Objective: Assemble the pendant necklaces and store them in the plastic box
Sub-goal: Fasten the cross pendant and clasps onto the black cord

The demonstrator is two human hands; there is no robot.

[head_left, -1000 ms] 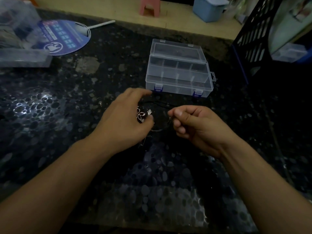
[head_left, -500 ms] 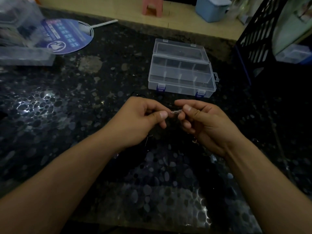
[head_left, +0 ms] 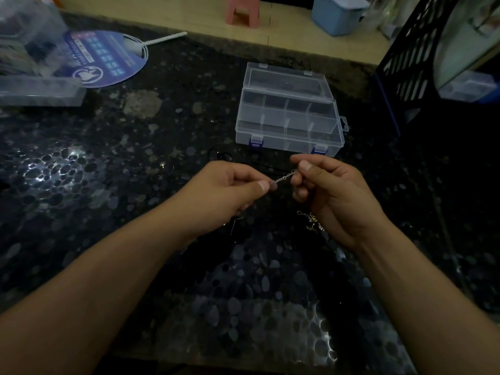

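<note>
A short silver chain (head_left: 285, 176) is stretched between my two hands above the dark speckled counter. My left hand (head_left: 227, 193) pinches its lower left end between thumb and forefinger. My right hand (head_left: 332, 190) pinches its upper right end. A small gold clasp piece (head_left: 311, 221) shows below my right hand; whether it hangs or lies on the counter I cannot tell. A thin black cord (head_left: 220, 155) lies on the counter behind my left hand. The clear plastic box (head_left: 328, 140) with dividers sits closed just beyond my hands.
A round blue fan (head_left: 108, 63) and clear plastic containers (head_left: 40, 90) lie at the back left. A black mesh rack (head_left: 411, 58) stands at the right. Beyond the counter's far edge are a pink stool (head_left: 243, 9) and a blue bin (head_left: 338, 12).
My hands drew apart, and the chain between them is now pulled out longer. One second ago my left hand held a dark pendant, now out of sight.
</note>
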